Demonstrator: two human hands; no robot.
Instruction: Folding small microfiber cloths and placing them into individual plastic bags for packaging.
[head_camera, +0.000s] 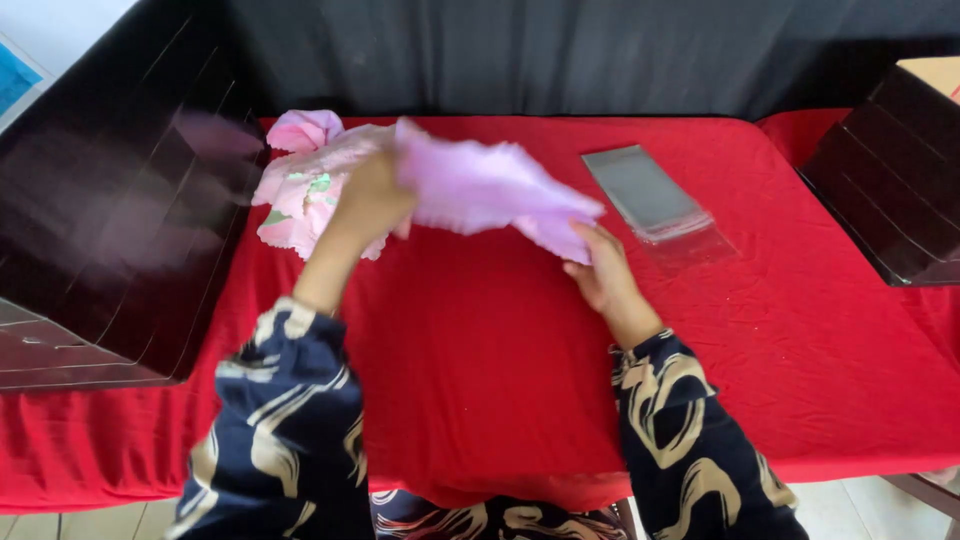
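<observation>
Head view: my left hand (368, 200) and right hand (598, 272) each pinch an end of the pink cloth (480, 185), held above the red table (480, 350). Long axis runs left-right; cloth pile (300, 190) behind left hand.

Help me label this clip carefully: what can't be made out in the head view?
- Pink cloth: motion-blurred, so its print and edges are unclear.
- Left hand and right hand: fingertips hidden behind the cloth.
- Pile of pink cloths: partly covered by the left hand; count unclear.
- Clear plastic sleeves: stacked and see-through; number unclear.
- Dark box: cut off by the right edge.
</observation>
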